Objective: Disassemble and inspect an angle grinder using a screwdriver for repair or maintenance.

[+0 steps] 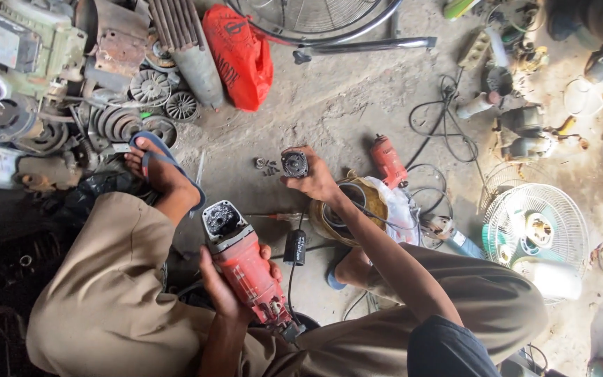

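Head view: left hand (226, 287) grips a red angle grinder body (246, 265) upright; beyond the grinder's open top, right hand (313, 178) pinches a small round gear housing (294, 164); loose screws (266, 165) lie beside that housing.

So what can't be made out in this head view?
- Inside the open front of the red power tool body in the left hand: dark, too small to read.
- Round grey metal part in the right hand: fingers cover its back.
- Small loose metal pieces on the floor: too small to identify.
- Round metal fan guard: cut off by the top edge.
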